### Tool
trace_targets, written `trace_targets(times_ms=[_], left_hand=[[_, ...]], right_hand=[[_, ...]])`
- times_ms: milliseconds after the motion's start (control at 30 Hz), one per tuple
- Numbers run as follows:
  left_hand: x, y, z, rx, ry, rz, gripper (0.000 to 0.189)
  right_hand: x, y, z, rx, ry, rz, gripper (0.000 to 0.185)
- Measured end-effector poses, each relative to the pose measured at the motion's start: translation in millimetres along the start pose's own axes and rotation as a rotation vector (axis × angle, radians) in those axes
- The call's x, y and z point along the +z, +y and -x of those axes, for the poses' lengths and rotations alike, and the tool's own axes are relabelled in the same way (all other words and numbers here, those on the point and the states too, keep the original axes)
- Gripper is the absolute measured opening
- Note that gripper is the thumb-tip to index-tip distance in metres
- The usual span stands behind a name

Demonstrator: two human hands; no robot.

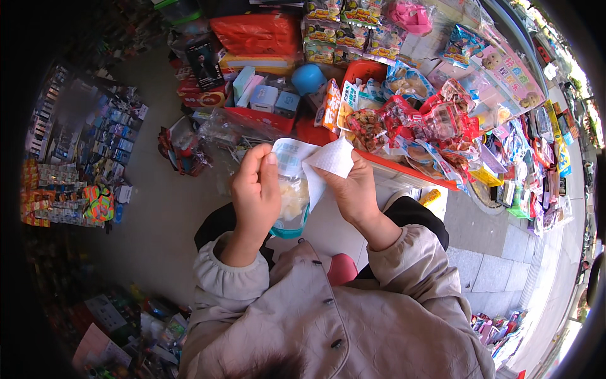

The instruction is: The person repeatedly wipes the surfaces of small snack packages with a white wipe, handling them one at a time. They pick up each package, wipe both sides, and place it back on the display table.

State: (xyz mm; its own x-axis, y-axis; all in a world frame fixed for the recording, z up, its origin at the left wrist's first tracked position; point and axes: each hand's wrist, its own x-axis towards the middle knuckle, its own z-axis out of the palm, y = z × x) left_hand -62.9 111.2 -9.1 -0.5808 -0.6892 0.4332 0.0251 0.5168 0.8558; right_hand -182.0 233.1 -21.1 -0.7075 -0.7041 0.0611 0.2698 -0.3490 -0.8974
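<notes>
My left hand (258,189) pinches the upper left edge of a clear plastic snack packet (292,201). Pale food pieces show through its window, and its lower edge is teal. A white label with a barcode is on its upper part. In my right hand (352,189) is a white textured tissue (331,158), folded over the thumb and fingers. The tissue lies against the packet's right side and covers part of it. Whether the right fingers also touch the packet is hidden.
Ahead stands a red basket (402,169) heaped with packaged snacks (440,118). Left of it are a red box (279,121) of small cartons and a blue round object (307,79). Goods on shelves (109,137) line the left side. Paving (492,265) lies to the right.
</notes>
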Motion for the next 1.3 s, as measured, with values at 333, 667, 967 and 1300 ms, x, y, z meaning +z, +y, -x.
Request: trace_targets(times_ms=[333, 667, 967, 1300], left_hand=[[5, 8, 2, 0.041, 0.071, 0.092, 0.012], [-2, 1, -4, 0.101, 0.130, 0.030, 0.012], [0, 2, -4, 0.151, -0.076, -0.007, 0.010], [2, 9, -5, 0.163, -0.248, -0.051, 0.008]], right_hand=[[-2, -10, 12, -0.218, 0.179, 0.335, 0.017], [-22, -29, -1, -0.227, 0.222, 0.299, 0.020], [-22, -41, -7, -0.763, 0.162, 0.618, 0.034], [-7, -42, 2, -0.510, -0.184, 0.737, 0.054]])
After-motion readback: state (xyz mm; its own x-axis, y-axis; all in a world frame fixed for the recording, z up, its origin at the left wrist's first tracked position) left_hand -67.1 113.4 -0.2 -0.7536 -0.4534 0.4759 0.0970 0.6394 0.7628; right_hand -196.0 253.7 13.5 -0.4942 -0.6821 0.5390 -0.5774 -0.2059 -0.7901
